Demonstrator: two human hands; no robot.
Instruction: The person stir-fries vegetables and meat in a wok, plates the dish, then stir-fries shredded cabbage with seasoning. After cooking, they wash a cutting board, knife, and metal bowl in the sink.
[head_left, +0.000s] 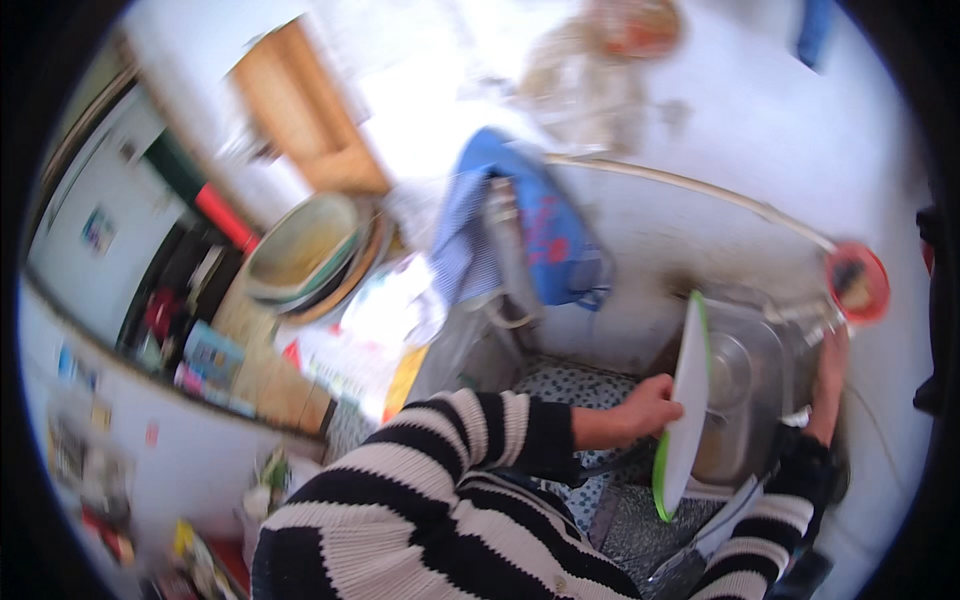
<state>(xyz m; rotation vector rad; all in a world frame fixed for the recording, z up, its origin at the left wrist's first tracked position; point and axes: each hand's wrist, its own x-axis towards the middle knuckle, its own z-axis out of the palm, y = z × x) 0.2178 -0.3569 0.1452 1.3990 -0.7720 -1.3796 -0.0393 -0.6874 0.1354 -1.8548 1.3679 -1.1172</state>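
Note:
My left hand (651, 406) grips a thin white board with a green rim (688, 420), which looks like a chopping board. It is tilted on edge over the near side of a stainless steel sink (750, 382) and hides part of the basin. Past the sink, my right hand (832, 349) reaches up to the metal faucet (806, 313), just below a red round container (857, 283) on the wall side. Blur hides whether its fingers close on the faucet.
A blue cloth bag (551, 232) hangs against the low wall left of the sink. Stacked basins (304, 247) and a white printed sack (352, 352) stand farther left. Patterned tiles (577, 382) lie beside the sink, and a grey speckled slab (645, 536) below it.

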